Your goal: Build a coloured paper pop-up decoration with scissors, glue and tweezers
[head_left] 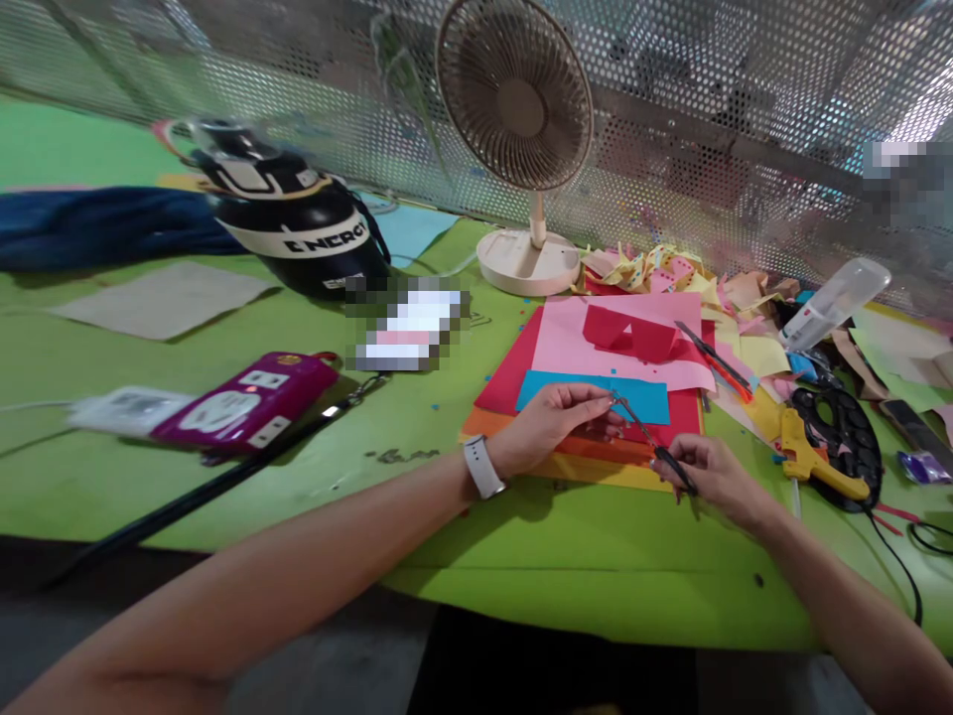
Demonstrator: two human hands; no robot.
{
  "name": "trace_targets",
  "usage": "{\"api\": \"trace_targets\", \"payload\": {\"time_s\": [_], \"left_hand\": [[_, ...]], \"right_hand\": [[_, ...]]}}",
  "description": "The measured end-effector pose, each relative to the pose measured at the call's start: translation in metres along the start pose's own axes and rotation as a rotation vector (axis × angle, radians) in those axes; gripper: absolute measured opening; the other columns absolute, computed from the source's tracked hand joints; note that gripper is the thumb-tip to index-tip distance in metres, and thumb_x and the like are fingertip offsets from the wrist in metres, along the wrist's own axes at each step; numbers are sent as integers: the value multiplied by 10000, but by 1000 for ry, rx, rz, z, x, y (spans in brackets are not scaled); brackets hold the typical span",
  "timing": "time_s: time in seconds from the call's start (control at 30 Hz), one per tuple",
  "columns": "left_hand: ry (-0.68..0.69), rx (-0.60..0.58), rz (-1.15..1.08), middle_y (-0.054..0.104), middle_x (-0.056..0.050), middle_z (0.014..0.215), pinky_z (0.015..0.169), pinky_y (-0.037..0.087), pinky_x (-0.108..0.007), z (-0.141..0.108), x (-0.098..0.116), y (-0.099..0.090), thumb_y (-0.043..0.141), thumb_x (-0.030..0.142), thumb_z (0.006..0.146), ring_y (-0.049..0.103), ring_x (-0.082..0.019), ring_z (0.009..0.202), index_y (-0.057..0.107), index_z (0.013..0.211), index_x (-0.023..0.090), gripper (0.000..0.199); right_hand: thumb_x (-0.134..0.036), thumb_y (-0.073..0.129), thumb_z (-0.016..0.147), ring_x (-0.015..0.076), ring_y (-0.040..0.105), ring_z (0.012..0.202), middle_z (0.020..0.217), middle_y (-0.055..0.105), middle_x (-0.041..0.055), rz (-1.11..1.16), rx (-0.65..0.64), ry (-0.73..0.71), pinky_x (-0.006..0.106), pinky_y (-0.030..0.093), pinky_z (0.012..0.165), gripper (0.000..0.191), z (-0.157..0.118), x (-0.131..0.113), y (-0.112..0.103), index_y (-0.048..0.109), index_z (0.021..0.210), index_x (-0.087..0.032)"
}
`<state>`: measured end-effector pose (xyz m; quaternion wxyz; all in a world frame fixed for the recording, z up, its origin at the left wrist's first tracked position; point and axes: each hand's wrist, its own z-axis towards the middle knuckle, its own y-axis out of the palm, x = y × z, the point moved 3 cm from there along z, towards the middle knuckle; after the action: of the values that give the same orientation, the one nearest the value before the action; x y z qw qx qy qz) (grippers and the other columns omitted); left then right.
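My right hand (pixel 704 475) is closed around the dark handles of a pair of scissors (pixel 640 425), whose blades point up and left. At the blade tips, my left hand (pixel 562 422), with a white watch band on its wrist, pinches something too small to make out. A blue strip of paper (pixel 647 399) lies just behind the fingers. Under it are a pink sheet (pixel 555 338) and red and orange sheets (pixel 495 422). On the pink sheet stands a folded red paper piece (pixel 632 336). Beside it lies an orange-and-black tool (pixel 722 367), perhaps another pair of scissors.
A beige fan (pixel 521 109) stands at the back, beside a heap of paper scraps (pixel 655 268). To the right are a yellow glue gun (pixel 815 459) and a clear bottle (pixel 838 303). Leftward sit a purple power strip (pixel 253 402), a phone (pixel 413 328) and a large black jug (pixel 313 258).
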<state>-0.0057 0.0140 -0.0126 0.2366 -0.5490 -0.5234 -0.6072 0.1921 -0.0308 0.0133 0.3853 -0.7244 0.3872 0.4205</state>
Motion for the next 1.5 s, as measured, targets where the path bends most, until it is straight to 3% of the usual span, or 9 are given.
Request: {"api": "trace_targets", "payload": {"time_s": [0.23,0.73,1.5], "left_hand": [[-5,8,-10,759,-68,795,781,571,-315,-1,0,0,741,326,772,687,-135,665,694,828,138,201],[-7,3,9,754,-63,772,770,570,-312,1,-1,-1,725,328,786,692,-142,684,693,843,144,195],[26,24,-47,747,-52,805,826,554,-346,1,-1,-1,747,334,773,680,-135,680,675,860,141,223]], "right_hand": [[-667,782,538,59,387,491,538,458,-65,37,10,1,220,377,463,566,0,-1,-2,496,599,-182],[-656,795,525,56,395,475,520,461,-71,27,27,2,219,391,453,560,1,-1,-3,501,591,-184],[-634,758,620,73,411,508,575,486,-41,8,-20,-29,233,396,478,514,-4,-4,-1,502,635,-189]]}}
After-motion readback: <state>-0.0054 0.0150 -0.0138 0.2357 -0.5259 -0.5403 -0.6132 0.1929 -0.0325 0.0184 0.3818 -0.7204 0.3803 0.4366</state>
